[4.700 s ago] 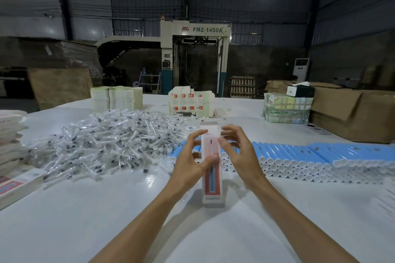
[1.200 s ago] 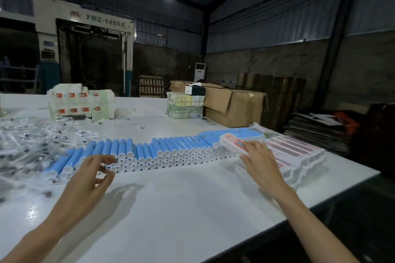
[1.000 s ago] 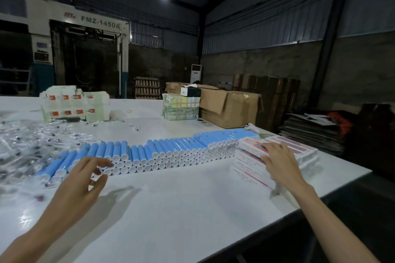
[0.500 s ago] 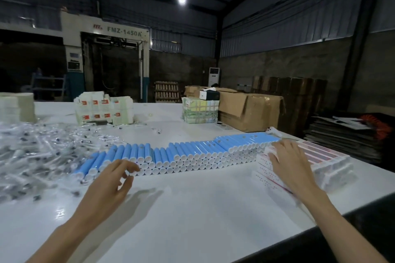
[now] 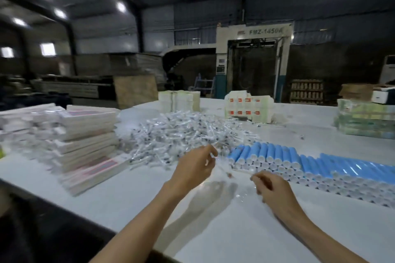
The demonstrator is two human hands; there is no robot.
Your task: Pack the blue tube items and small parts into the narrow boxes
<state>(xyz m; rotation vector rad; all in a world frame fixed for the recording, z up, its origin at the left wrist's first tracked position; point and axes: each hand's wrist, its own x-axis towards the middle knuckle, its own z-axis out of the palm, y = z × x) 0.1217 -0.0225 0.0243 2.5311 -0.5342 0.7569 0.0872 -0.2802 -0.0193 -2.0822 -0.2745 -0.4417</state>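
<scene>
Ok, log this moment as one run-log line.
left hand: pinches thin part | right hand: curled, hold unclear | blue tubes: rowed | flat boxes: stacked left

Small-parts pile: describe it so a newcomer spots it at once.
On the white table, look between the stacked flat boxes, left, and the blue tubes row, right. The small-parts pile is the only loose, jumbled heap, clear-wrapped.

Near centre: open table top [image 5: 245,237], free to the near edge.
Left: stacked narrow boxes [image 5: 85,132] wall the side.
Far: pile of small parts [image 5: 181,132] blocks.
Right: row of blue tubes [image 5: 277,156] bars passage.
</scene>
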